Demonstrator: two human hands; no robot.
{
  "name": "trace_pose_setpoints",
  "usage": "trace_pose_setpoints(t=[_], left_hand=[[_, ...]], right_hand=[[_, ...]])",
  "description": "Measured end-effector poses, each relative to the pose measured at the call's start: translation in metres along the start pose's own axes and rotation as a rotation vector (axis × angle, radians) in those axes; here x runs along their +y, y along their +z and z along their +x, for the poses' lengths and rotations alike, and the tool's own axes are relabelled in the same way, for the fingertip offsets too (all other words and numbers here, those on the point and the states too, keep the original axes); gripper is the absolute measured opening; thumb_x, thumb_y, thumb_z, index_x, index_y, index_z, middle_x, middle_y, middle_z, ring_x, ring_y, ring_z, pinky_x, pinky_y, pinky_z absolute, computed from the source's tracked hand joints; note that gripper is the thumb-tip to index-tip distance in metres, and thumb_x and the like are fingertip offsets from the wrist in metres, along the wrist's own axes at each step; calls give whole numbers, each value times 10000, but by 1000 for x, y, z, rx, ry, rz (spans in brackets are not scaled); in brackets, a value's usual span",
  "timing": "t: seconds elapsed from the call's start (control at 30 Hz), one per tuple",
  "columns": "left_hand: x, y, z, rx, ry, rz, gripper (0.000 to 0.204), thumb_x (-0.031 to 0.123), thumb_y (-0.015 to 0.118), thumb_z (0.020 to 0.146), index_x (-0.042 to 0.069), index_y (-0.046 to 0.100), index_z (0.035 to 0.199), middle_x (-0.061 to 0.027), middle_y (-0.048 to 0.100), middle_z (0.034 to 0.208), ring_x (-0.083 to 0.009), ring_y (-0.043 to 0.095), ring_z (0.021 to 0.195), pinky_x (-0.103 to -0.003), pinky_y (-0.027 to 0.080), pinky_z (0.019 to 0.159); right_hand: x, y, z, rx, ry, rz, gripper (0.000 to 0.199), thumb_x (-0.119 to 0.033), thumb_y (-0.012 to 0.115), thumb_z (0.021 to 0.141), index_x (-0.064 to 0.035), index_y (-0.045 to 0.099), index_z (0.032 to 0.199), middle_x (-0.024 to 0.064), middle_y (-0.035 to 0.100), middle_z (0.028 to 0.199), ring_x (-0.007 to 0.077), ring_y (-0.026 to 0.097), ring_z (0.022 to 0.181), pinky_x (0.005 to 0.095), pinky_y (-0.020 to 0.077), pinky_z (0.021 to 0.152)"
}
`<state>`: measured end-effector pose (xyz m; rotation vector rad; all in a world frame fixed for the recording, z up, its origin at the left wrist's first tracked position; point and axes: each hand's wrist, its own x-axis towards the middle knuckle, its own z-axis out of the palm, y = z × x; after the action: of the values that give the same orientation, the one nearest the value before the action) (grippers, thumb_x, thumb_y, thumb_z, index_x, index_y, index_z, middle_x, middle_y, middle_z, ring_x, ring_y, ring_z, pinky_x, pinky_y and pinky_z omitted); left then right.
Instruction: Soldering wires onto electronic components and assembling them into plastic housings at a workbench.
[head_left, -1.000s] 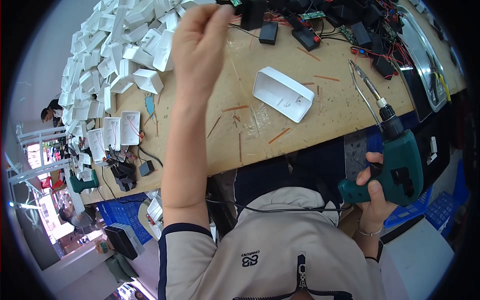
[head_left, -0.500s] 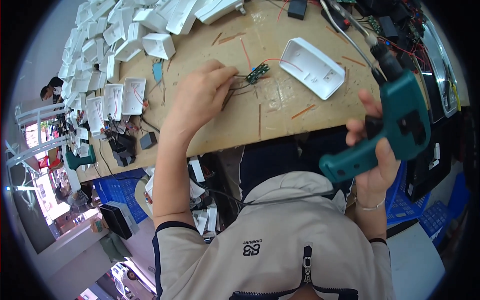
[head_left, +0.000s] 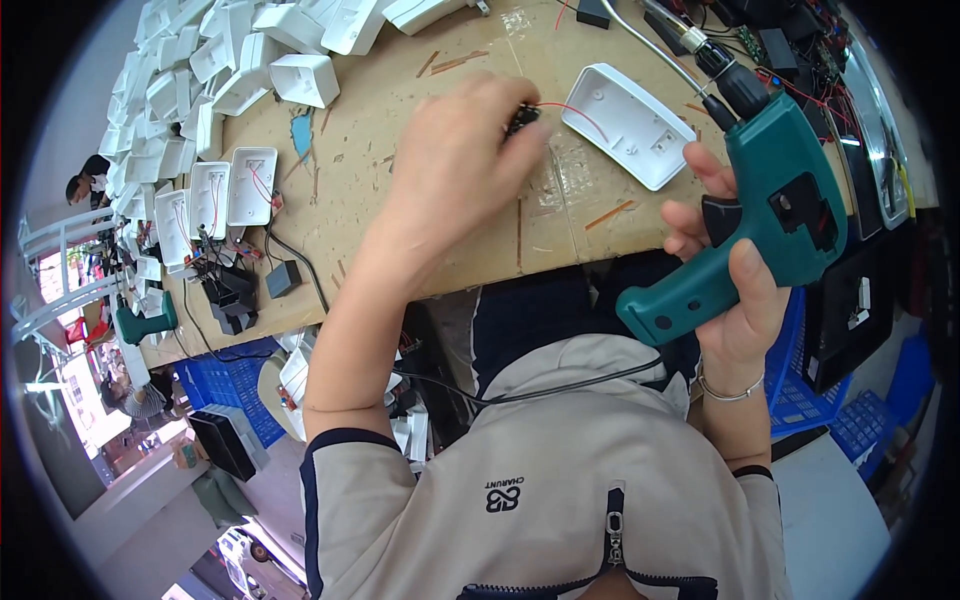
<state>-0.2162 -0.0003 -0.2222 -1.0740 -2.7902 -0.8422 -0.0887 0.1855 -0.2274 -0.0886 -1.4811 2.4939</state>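
My left hand (head_left: 465, 150) reaches over the workbench, its thumb and fingers pinching a small circuit board (head_left: 522, 119) mostly hidden under them. From the board a thin red wire (head_left: 570, 107) runs into an open white plastic housing (head_left: 628, 130), which lies hollow side up just to the right. In my right hand (head_left: 742, 315) is a green pistol-shaped soldering gun (head_left: 785, 190) with a black trigger and a thin metal tube. Its grip rests in the palm, and its front end points up and left, raised over the bench's right side. A black cord (head_left: 560, 392) crosses my lap.
White plastic housings (head_left: 225, 60) are heaped at the far left. Nearer stand three housings (head_left: 252, 190) with red wires, beside black blocks (head_left: 284, 279) and cables. A second green tool (head_left: 147, 318) lies at the left edge. Electronic parts (head_left: 775, 50) clutter the far right.
My left hand has moved right and away from me and now covers the circuit board. The soldering gun has shifted slightly left and is still held.
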Motion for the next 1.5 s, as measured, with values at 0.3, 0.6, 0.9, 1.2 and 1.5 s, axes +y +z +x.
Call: trace_pose_setpoints(t=[0.3, 0.6, 0.9, 1.2, 1.5], left_hand=[[-20, -21, -28, 242, -162, -1303, 178, 60, 485, 839, -5, 478, 1005, -65, 542, 853, -172, 580, 819, -278, 466, 715], [9, -25, -19, 89, -447, -1049, 139, 122, 495, 840, 8, 542, 904, -56, 577, 750, -96, 571, 657, -192, 430, 534], [5, -5, -1, -81, -66, -627, 89, 67, 589, 778, -18, 590, 807, -39, 557, 842, -75, 521, 668, -190, 401, 563], [9, -9, 22, -312, 79, -487, 119, 79, 661, 723, -2, 602, 787, -25, 566, 773, -109, 524, 677, -235, 415, 590], [-1, 5, 22, -106, 15, -589, 132, 87, 656, 723, 10, 644, 831, -12, 545, 728, -99, 495, 658, -226, 381, 566]], right_hand=[[27, 30, 7, -250, 164, 325, 792, -360, 648, 724, -112, 224, 1345, 181, 158, 1392, 439, 268, 1213, 479, 285, 976], [39, 43, 35, -302, 36, 209, 747, -402, 670, 686, -84, 346, 1279, 173, 231, 1367, 364, 216, 1261, 470, 200, 1017], [32, 25, 33, -226, -10, 136, 714, -376, 650, 708, -18, 351, 1249, 218, 324, 1304, 316, 302, 1232, 388, 262, 1009], [35, 20, 29, -188, -33, 174, 717, -341, 626, 731, -15, 299, 1280, 228, 334, 1292, 320, 306, 1228, 406, 260, 1017], [21, 5, -1, -72, -49, 77, 758, -349, 609, 755, -57, 218, 1336, 182, 201, 1374, 368, 247, 1247, 426, 306, 987]])
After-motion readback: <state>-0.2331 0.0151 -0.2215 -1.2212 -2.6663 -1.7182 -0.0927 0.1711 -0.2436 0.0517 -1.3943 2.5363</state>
